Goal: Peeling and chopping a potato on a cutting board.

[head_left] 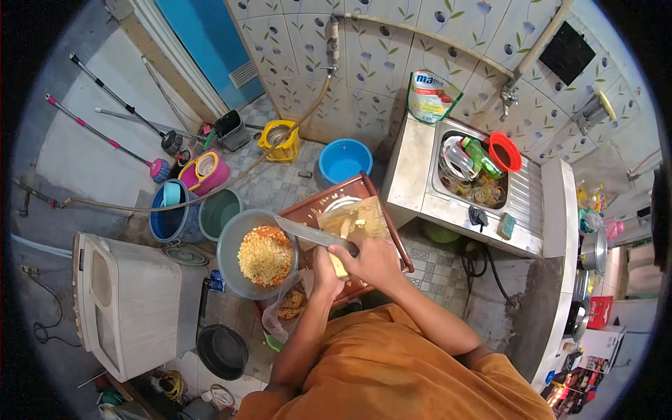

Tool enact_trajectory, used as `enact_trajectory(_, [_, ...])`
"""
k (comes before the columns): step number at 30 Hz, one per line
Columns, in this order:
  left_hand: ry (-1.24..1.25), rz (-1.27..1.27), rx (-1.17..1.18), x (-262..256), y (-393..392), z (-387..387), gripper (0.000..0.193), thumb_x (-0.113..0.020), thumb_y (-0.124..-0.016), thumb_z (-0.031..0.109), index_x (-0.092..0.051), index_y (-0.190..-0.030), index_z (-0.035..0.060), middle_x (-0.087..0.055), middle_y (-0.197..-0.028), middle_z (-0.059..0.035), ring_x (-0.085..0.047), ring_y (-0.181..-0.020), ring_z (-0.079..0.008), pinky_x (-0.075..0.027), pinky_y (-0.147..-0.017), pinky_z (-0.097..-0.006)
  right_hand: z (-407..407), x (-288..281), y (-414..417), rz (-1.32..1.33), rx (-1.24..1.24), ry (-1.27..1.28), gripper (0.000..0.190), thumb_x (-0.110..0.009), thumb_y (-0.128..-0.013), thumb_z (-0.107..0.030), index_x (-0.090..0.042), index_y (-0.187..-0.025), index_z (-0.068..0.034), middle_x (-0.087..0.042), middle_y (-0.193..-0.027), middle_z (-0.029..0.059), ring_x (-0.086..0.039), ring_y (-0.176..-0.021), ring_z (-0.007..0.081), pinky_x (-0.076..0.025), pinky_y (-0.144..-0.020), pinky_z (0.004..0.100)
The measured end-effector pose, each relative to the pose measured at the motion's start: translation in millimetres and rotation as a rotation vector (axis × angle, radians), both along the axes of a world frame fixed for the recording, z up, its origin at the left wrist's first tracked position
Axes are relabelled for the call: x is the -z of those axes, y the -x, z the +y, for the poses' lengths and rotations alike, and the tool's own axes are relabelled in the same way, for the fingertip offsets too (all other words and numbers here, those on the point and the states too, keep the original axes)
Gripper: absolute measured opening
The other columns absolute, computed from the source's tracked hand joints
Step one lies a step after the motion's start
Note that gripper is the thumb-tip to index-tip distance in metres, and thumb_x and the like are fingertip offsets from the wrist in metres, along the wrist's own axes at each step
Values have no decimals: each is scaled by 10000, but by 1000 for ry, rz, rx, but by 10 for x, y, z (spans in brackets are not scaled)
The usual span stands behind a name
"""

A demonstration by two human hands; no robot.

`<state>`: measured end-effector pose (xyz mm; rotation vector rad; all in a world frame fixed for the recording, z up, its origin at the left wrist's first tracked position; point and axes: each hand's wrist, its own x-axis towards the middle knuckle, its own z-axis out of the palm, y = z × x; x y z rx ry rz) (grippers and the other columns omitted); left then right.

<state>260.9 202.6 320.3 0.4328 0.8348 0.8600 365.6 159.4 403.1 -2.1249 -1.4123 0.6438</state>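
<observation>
My right hand [377,262] grips the dark handle of a kitchen knife [307,232], its broad blade pointing up and left. Between the fingers of my left hand [325,277] is a pale yellow block of food [338,266], close under the knife handle; its exact kind is unclear. Just beyond lies a worn cutting board [375,214] with a pale strip [345,228] and small crumbs on it. To the left, a grey plastic basin [227,262] holds a heap of diced pale yellow and orange food [265,257].
A reddish-brown low table [304,209] carries the board and scattered crumbs. A clear plastic bag [290,304] with brown food lies by my left forearm. Beyond are a blue basin [345,160] and a sink [438,184] full of dishes. A hose [252,176] crosses the left side above buckets.
</observation>
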Motion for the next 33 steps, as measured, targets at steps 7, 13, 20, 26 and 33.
enact_trajectory(7, [92,100,129,524,53,114,330,-375,-949,430,-547,-909,151,-546,-715,32,-515,-522,-93,-362,-373,-236,50,577,-166,228,18,151,594,-504,-845,-579,-664,-840,-7,-610,-613,183,-638,-610,303,-480,-597,405])
enact_trajectory(13, [182,93,225,924,104,386,405,-386,-924,506,-561,-829,153,-525,-575,-27,-378,-354,-128,-215,-315,-231,50,1429,-615,550,329,153,664,-468,-881,-558,-659,-888,78,-648,-771,251,-650,-766,336,-469,-705,413])
enact_trajectory(20, [224,-51,329,1100,438,442,381,-433,-906,502,-562,-804,158,-564,-629,-46,-476,-432,-149,-356,-355,-276,40,1431,-626,573,335,117,530,-564,-876,-438,-654,-852,84,-654,-772,232,-647,-749,311,-471,-692,386])
enact_trajectory(26, [260,-22,161,940,472,207,308,-465,-916,423,-561,-830,143,-584,-686,-72,-558,-557,-187,-414,-401,-283,-142,1393,-540,509,146,99,403,-650,-832,-313,-612,-935,76,-635,-711,208,-636,-688,320,-476,-671,389])
enact_trajectory(33, [355,9,-72,945,682,-43,314,-447,-924,402,-547,-851,113,-582,-685,-90,-551,-554,-214,-446,-471,-344,-27,1600,-556,26,-35,-57,417,-667,-710,-24,-536,-1102,25,-487,-1015,244,-500,-963,419,-442,-806,456])
